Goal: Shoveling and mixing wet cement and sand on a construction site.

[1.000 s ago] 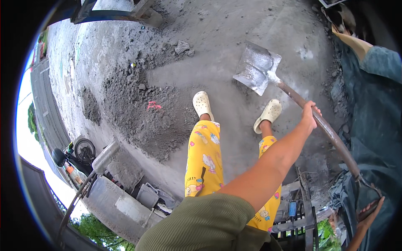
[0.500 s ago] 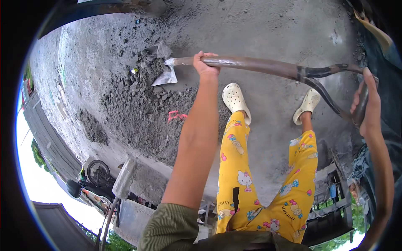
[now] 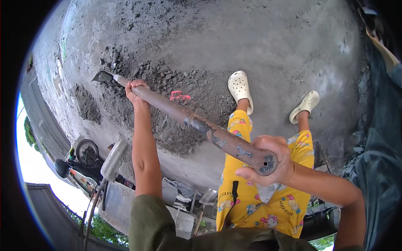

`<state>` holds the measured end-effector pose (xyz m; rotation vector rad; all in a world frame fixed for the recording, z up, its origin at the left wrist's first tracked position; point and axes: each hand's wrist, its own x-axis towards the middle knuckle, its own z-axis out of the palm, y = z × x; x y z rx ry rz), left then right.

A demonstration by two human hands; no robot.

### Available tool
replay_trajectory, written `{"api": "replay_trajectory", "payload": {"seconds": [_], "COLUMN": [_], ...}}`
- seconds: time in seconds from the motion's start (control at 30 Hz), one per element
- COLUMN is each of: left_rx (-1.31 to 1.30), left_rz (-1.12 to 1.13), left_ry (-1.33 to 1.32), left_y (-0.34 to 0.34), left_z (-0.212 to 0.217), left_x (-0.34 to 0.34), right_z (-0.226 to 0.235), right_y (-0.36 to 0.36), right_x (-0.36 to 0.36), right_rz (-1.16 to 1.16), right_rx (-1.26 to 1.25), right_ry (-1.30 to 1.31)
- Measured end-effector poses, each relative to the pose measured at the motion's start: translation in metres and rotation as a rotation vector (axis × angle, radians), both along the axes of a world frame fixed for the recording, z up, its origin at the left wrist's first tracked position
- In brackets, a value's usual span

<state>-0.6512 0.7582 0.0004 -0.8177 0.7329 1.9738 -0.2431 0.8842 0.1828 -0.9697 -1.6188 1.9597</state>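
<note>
A shovel [image 3: 176,111] with a worn brown shaft slants across the view, from its blade at upper left to its grip near my body. My left hand [image 3: 137,90] is closed round the shaft just behind the blade. My right hand [image 3: 278,157] wraps the grip end, which points toward me and hides part of that hand's fingers. The dark metal blade [image 3: 103,76] is seen nearly edge-on, over the left side of a heap of grey sandy gravel [image 3: 188,85]. Whether the blade carries any gravel, I cannot tell.
My feet in cream clogs [image 3: 240,88] stand on grey concrete [image 3: 276,50], right of the heap. A pink scrap [image 3: 180,96] lies on the gravel. At lower left are a parked motorcycle [image 3: 87,153] and a concrete-crusted post [image 3: 115,158]. Dark sheeting [image 3: 377,159] hangs along the right.
The blade has swung left and rolled from face-up to nearly edge-on. My left hand went left with the shaft; my right hand brought the grip leftward and closer to my body.
</note>
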Motion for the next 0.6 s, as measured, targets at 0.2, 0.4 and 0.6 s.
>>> {"api": "replay_trajectory", "payload": {"seconds": [0.2,0.4,0.6], "left_rx": [-0.021,-0.227,-0.449], "left_rz": [0.099,0.099,-0.096], "left_ry": [0.112,0.121,0.368], "left_y": [-0.105,-0.166,-0.075], "left_z": [0.091,0.135,0.15], "left_x": [0.054,0.115,0.284], "right_z": [-0.022,-0.008,-0.007], "right_y": [-0.018,-0.054,-0.005], "right_x": [0.032,0.078,0.261], "right_rz": [0.35,0.464,0.574], "right_rx": [0.467,0.78,0.587], "right_ry": [0.289,0.491,0.247]}}
